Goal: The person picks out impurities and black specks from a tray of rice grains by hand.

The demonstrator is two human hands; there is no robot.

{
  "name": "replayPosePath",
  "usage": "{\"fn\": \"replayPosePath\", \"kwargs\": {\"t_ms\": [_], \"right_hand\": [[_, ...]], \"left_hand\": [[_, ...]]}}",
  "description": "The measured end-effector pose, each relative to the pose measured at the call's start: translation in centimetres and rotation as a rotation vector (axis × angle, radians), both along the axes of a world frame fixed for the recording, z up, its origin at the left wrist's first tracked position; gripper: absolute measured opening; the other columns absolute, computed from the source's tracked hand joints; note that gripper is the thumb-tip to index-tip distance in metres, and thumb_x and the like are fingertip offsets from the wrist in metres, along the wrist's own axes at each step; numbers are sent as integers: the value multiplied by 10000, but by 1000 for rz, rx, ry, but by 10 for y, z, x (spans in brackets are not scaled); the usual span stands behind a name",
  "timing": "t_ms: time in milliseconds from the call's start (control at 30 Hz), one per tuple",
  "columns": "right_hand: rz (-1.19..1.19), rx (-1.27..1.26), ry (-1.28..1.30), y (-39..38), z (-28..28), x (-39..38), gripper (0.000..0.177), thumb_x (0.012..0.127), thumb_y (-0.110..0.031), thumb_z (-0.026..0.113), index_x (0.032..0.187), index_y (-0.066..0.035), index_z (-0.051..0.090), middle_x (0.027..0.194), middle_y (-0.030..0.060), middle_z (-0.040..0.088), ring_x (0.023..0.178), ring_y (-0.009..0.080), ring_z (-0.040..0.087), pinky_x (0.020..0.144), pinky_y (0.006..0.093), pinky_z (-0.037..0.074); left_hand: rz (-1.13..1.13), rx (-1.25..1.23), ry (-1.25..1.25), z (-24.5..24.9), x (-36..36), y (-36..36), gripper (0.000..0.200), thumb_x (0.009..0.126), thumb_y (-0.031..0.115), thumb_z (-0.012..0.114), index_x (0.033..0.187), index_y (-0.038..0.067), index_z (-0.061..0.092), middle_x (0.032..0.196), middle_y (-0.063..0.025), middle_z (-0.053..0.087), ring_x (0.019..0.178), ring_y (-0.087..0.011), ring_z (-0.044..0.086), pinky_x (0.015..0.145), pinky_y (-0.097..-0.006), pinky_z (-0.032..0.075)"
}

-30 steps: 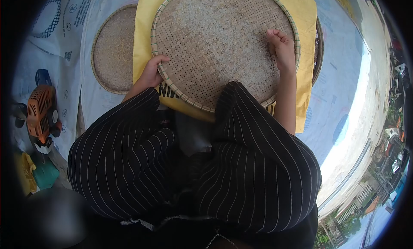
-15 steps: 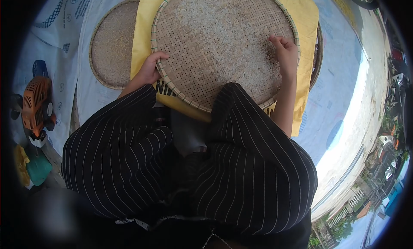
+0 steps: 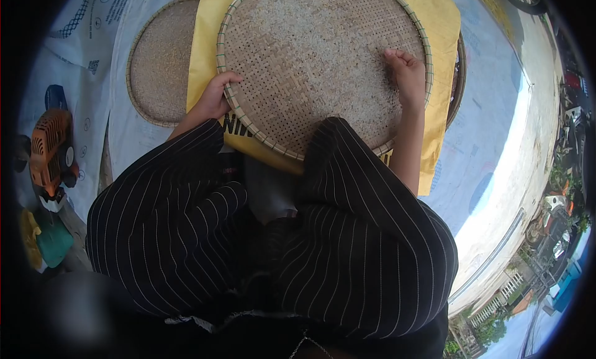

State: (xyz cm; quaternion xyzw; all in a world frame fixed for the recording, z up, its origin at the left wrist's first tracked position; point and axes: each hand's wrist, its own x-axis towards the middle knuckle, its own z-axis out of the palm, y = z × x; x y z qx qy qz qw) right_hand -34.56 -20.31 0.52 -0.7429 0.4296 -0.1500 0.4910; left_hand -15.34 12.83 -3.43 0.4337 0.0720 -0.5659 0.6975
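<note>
A large round woven tray point(image 3: 273, 104) with a bound rim lies over my knees and a yellow sack, and pale grains point(image 3: 323, 45) are spread across it. My left hand point(image 3: 217, 93) grips the tray's left rim, its thumb over the edge and its fingers hidden below. Over the right part of the tray, my right hand point(image 3: 406, 76) has thumb and fingers pinched together just above the grains; whatever they hold is too small to make out.
Another round tray with grains point(image 3: 162, 61) rests at the left on a pale sheet. The yellow sack point(image 3: 444, 61) lies under the big tray, and a third tray point(image 3: 460, 80) shows behind it. An orange machine point(image 3: 48, 148) stands at the far left.
My right hand has shifted slightly to the left over the grains, its fingers still pinched. My left hand keeps its hold on the rim.
</note>
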Motion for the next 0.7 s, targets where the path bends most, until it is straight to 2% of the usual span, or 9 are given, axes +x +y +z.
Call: {"fn": "replayPosePath", "kwargs": {"t_ms": [67, 100, 167, 200, 333, 400, 433, 500, 700], "right_hand": [[62, 727, -555, -4, 10, -14, 169, 827, -174, 599, 827, -9, 567, 562, -28, 402, 460, 66, 317, 418, 216, 233], [64, 727, -553, -2, 14, -17, 169, 827, -174, 599, 827, -9, 567, 562, -28, 402, 460, 66, 317, 418, 216, 233], [118, 1253, -1180, 1, 23, -24, 119, 846, -148, 519, 830, -37, 481, 600, -22, 322, 457, 68, 226, 405, 221, 196], [109, 1276, -1287, 4, 24, -25, 117, 851, -143, 475, 819, -31, 462, 645, -5, 343, 461, 71, 233, 398, 216, 202], [19, 1267, -1270, 3, 26, -27, 143, 854, -175, 498, 812, -41, 469, 615, -16, 329, 447, 70, 221, 395, 216, 203], [-73, 981, -800, -1, 29, -26, 182, 835, -192, 566, 799, -16, 538, 563, -33, 363, 434, 68, 246, 405, 220, 206], [-72, 980, -801, 1, 29, -24, 182, 835, -192, 566, 799, -16, 538, 563, -33, 363, 434, 68, 246, 405, 220, 206], [21, -57, -2, 8, 26, -20, 181, 798, -188, 638, 800, -7, 619, 501, -35, 399, 424, 77, 295, 418, 238, 229], [110, -468, 261, 7, 13, -19, 115, 771, -194, 675, 844, -105, 662, 469, 30, 419, 427, 124, 374, 454, 301, 325]], "left_hand": [[9, -5, -3, 1, 0, 0, 489, 772, 101, 513, 1230, -36, 410, 1136, -159, 543, 1035, -267, 548, 937, -415, 426], [3, -3, -1, 1, 0, 0, 485, 773, 102, 513, 1226, -39, 412, 1133, -159, 544, 1034, -267, 548, 936, -417, 427], [-2, -1, 3, -1, 1, 0, 482, 773, 104, 514, 1221, -42, 414, 1131, -160, 546, 1032, -268, 549, 935, -418, 428], [-2, 4, -2, -2, 2, 1, 479, 773, 106, 515, 1218, -43, 415, 1129, -160, 546, 1032, -267, 549, 934, -419, 428], [7, 4, -18, -5, 1, 2, 474, 772, 111, 519, 1209, -43, 422, 1127, -159, 546, 1031, -265, 549, 930, -416, 431], [11, 22, -30, -2, 0, 0, 473, 771, 112, 520, 1207, -43, 424, 1126, -158, 546, 1031, -265, 548, 931, -415, 429], [16, 43, -41, 0, 0, 0, 472, 769, 112, 522, 1205, -43, 427, 1125, -157, 547, 1032, -264, 547, 933, -415, 428], [26, 39, -48, 3, -1, -1, 475, 767, 112, 524, 1207, -40, 427, 1125, -154, 547, 1033, -264, 545, 934, -415, 425], [18, 38, -31, 0, -1, 0, 495, 759, 109, 531, 1222, -30, 423, 1130, -144, 547, 1037, -260, 539, 942, -413, 413]]}}
